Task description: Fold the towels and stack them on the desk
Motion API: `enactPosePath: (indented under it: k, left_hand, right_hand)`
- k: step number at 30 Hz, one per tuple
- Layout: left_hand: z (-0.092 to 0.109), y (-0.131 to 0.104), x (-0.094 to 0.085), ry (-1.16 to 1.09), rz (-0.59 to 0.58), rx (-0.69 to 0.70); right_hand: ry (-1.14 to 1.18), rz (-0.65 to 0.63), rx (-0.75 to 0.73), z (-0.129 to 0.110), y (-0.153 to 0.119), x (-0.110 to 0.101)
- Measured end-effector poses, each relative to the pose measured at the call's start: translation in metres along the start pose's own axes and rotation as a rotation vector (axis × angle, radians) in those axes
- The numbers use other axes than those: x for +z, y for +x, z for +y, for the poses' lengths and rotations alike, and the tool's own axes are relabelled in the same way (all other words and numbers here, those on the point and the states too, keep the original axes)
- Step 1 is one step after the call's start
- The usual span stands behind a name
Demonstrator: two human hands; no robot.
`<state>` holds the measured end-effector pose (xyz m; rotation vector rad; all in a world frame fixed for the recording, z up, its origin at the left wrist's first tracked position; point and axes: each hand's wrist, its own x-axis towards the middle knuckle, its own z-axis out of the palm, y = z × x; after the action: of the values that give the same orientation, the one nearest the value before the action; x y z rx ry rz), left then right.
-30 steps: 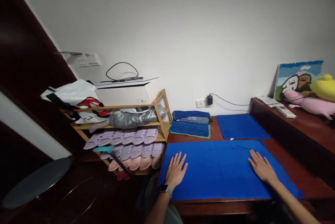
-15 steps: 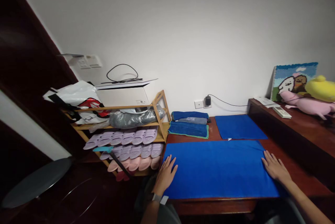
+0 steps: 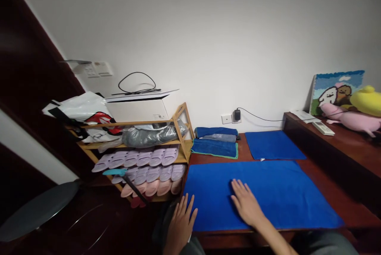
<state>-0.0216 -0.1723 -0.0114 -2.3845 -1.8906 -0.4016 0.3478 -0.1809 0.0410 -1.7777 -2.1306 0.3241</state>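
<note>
A large bright blue cloth [image 3: 214, 183] lies spread on the dark red wooden table, with faint wrinkles toward its right side. My left hand [image 3: 182, 219] is at the cloth's left front edge, fingers outstretched, holding nothing. Flat over the middle of the cloth is my right hand [image 3: 245, 202], its fingers extended and nothing in them. Behind the large cloth, a smaller folded blue cloth [image 3: 272, 145] with a white tag sits at the right. To the left of that are a blue towel with green edging [image 3: 214, 148] and a rolled blue and grey cloth [image 3: 217, 133].
A wooden rack [image 3: 181, 128] on the left carries several slippers [image 3: 143, 157], a white box [image 3: 139, 111] and a plastic bag [image 3: 89, 108]. A plugged adapter [image 3: 237, 114] is on the wall. On a raised ledge at right are a remote [image 3: 323, 128] and a pink plush toy [image 3: 351, 118].
My right hand has moved left from the cloth's right edge to its middle. My left hand has shifted slightly down toward the front. The cloth's right front corner now reaches farther right.
</note>
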Motion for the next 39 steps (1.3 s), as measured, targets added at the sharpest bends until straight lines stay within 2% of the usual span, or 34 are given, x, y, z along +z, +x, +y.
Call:
enactPosePath:
  k: [3,5,7,9,10,12,16,18,20,23,26,29,31,32,35,37,39]
  left_hand:
    - [0.000,-0.001,-0.001,0.014,-0.013,0.007]
    - [0.000,-0.001,-0.003,0.020,-0.010,0.010]
    - [0.001,-0.002,-0.005,0.030,-0.020,0.004]
    - [0.004,-0.002,-0.007,0.047,-0.047,-0.013]
    - [0.005,-0.002,-0.008,0.055,-0.057,-0.021]
    - [0.007,-0.002,-0.010,0.072,-0.063,-0.037]
    - [0.005,-0.002,-0.008,0.104,-0.065,-0.049]
    - [0.003,-0.002,-0.007,0.111,-0.073,-0.047]
    - [0.002,-0.001,-0.006,0.111,-0.077,-0.042]
    - [0.004,-0.001,-0.006,0.119,-0.080,-0.039]
    - [0.002,-0.004,-0.005,0.142,-0.075,-0.039]
    - [-0.011,-0.003,-0.004,0.143,-0.081,0.015]
    - [-0.020,0.010,-0.007,0.119,-0.058,0.026]
    - [-0.022,0.020,-0.009,0.099,-0.033,0.029]
    - [-0.005,0.070,-0.018,0.015,0.045,0.076]
    - [0.023,0.110,-0.021,-0.041,0.047,0.150]
    - [0.049,0.145,-0.017,-0.070,0.025,0.218]
  right_hand:
    - [0.100,-0.058,-0.146,-0.070,0.017,0.031]
    - [0.123,-0.076,-0.201,-0.093,0.023,0.047]
    - [0.125,-0.074,-0.223,-0.095,0.023,0.057]
    - [0.111,-0.056,-0.201,-0.076,0.015,0.057]
    - [0.098,-0.042,-0.170,-0.059,0.008,0.054]
    - [0.057,-0.001,-0.064,-0.009,-0.012,0.043]
    - [-0.038,0.151,0.212,0.134,-0.073,0.013]
    - [-0.044,0.234,0.290,0.206,-0.106,-0.004]
    - [-0.057,0.307,0.341,0.264,-0.136,-0.018]
    - [-0.076,0.324,0.369,0.315,-0.165,-0.028]
    - [-0.095,0.325,0.363,0.333,-0.173,-0.025]
    - [-0.111,0.337,0.448,0.327,-0.158,-0.024]
    - [-0.128,0.329,0.497,0.303,-0.130,-0.029]
    - [-0.135,0.310,0.500,0.282,-0.111,-0.034]
    - [-0.113,0.178,0.354,0.193,-0.036,-0.045]
    - [-0.064,0.073,0.212,0.122,0.018,-0.043]
    - [-0.016,-0.020,0.080,0.059,0.063,-0.032]
